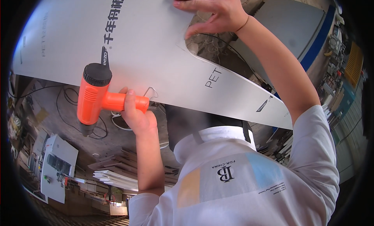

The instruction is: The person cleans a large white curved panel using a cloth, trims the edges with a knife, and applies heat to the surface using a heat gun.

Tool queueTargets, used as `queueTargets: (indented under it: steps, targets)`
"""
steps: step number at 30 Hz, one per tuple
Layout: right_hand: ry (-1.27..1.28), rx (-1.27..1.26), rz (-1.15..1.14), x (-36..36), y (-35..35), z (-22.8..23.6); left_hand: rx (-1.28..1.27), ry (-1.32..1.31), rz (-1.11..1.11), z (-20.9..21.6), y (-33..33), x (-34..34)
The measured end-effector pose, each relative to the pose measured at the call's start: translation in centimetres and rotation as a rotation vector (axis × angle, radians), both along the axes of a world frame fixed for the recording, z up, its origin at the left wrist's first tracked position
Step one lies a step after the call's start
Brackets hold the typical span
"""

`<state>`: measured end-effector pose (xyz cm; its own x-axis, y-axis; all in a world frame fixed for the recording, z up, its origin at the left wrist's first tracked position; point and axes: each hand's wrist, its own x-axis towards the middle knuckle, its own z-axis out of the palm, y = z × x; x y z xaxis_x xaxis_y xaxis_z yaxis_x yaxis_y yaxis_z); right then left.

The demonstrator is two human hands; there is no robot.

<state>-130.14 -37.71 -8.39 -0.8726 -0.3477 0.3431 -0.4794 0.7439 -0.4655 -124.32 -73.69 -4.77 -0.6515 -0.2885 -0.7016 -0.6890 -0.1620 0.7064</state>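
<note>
My left hand (138, 118) is closed around the handle of an orange heat gun (90, 101). Its black rear cap overlaps the near edge of a large white board (156, 62), and its dark nozzle points back toward my left side. A thin bent wire loop (153, 92) shows beside the handle's end. Farther off, my right hand (218, 9) has its fingers spread at the rounded cut-out in the board, fingertips on the board and thumb by the cut edge. Dark printing runs over the board, which tapers to a point at the right.
A black cable (62, 105) lies looped on the floor at the left. Stacked panels (120, 167) lie at lower left, near a white machine (58, 167). At far right stands a grey-topped surface (282, 27) with a blue edge, and clutter lies beyond it.
</note>
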Motion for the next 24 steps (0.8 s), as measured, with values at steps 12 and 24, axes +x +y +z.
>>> queueTargets:
  steps: [12,24]
  targets:
    - [-0.067,0.026,-0.092,0.4,-0.9,0.5,-0.027,0.052,0.044,-0.4,0.3,0.1]
    - [-0.132,0.069,-0.026,0.4,-1.0,0.6,0.007,0.034,-0.011,-0.7,-0.4,-0.1]
